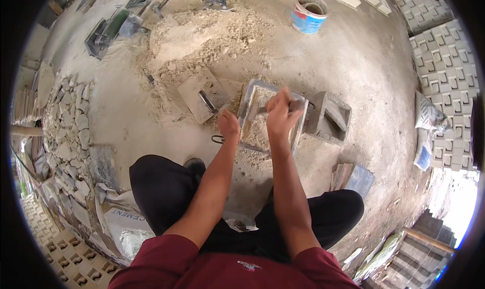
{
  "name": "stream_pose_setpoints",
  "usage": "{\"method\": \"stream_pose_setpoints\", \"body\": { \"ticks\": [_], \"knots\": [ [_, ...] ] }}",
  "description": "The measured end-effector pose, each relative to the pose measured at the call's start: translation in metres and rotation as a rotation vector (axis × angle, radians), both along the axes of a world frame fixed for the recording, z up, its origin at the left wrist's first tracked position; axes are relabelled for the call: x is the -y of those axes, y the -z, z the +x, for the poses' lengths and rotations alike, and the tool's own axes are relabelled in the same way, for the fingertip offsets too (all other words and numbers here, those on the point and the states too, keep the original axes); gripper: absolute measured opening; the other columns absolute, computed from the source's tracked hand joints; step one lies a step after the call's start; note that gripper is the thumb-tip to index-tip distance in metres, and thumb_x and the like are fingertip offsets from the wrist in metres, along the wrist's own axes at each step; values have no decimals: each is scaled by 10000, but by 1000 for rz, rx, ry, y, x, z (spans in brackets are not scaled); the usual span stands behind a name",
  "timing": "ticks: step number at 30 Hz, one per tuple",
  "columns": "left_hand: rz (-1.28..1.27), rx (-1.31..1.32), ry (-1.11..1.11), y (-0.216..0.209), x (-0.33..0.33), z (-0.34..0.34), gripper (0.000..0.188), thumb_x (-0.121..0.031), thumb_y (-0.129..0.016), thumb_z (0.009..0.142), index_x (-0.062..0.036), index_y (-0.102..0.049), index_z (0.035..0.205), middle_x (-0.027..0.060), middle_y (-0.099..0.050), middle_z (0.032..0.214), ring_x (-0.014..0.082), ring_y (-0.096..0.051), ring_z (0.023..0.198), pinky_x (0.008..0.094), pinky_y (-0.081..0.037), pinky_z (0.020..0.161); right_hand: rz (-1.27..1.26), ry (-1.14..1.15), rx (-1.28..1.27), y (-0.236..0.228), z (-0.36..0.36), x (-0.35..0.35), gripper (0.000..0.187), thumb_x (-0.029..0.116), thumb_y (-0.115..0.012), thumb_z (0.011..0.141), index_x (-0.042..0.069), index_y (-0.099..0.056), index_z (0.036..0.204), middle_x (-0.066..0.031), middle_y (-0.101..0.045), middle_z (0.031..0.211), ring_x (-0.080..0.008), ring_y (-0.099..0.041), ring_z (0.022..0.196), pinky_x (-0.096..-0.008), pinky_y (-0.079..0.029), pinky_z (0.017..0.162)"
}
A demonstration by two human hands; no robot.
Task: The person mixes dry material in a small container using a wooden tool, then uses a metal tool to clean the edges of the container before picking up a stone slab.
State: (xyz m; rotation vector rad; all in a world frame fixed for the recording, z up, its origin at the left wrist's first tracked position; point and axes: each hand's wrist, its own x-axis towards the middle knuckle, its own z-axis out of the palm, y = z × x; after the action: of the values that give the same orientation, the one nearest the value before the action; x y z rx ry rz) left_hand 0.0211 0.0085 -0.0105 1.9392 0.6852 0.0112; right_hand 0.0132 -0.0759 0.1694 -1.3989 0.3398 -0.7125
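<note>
In front of me on the ground is a rectangular metal mould point(247, 94), with pale, sandy mix point(256, 132) inside its frame. My left hand point(229, 125) is curled closed at the mould's left edge; what its fingers grip is hidden. Over the mould, my right hand point(282, 115) is closed round a greyish tool, partly smeared by motion, whose kind I cannot make out. Wire loops point(217, 139) stick out from the mould's sides. Left of it lies a square, dusty plate point(191, 96) with a metal bar handle point(207, 101).
A grey open box point(345, 112) stands right of the mould. Beyond lie a heap of sandy mix point(189, 39) and a blue-and-white bucket point(308, 23). Broken stone pieces point(68, 122) line the left. Patterned blocks point(444, 71) are stacked at right; flat boards point(359, 180) lie by my right knee.
</note>
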Motion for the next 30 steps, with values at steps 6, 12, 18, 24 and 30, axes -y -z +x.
{"method": "stream_pose_setpoints", "body": {
  "ticks": [6, 12, 18, 24, 30],
  "knots": [
    [-7, -25, -55, -6, 4, 3, 540, -322, -306, 926, 103, -516, 667, 281, -577, 709, 426, -554, 652, 505, -399, 623, -30, -49, 241, 1, 22, 1, 478, 132, -486, 925, 106, -313, 480, 41, -324, 430, -46, -276, 379, -260, -167, 359],
    [-23, -77, -9, -9, -3, 1, 540, -317, -289, 926, 110, -522, 691, 288, -575, 720, 432, -547, 654, 509, -396, 643, -96, -120, 39, -15, 38, 12, 469, 95, -455, 915, 127, -312, 469, 25, -365, 423, -65, -303, 362, -257, -192, 346],
    [26, -50, -21, -3, 4, 2, 552, -336, -300, 917, 112, -556, 719, 309, -590, 772, 480, -556, 739, 531, -397, 674, -68, -20, 40, 2, 45, 10, 458, 83, -431, 930, 88, -283, 497, 17, -307, 443, -71, -275, 400, -279, -200, 387],
    [64, -47, -90, -13, 0, 5, 559, -342, -293, 916, 106, -563, 719, 311, -591, 788, 483, -554, 761, 531, -398, 697, -116, -256, 52, -23, 29, 36, 453, 81, -414, 935, 103, -362, 485, 26, -352, 431, -78, -297, 373, -273, -204, 361],
    [-8, -51, -48, -15, 5, 3, 555, -333, -278, 922, 109, -550, 724, 305, -594, 784, 471, -559, 759, 523, -404, 695, -91, -709, -43, 2, 12, 45, 446, 168, -436, 924, 66, -331, 502, -1, -319, 436, -96, -266, 391, -283, -206, 395]
  ]
}}
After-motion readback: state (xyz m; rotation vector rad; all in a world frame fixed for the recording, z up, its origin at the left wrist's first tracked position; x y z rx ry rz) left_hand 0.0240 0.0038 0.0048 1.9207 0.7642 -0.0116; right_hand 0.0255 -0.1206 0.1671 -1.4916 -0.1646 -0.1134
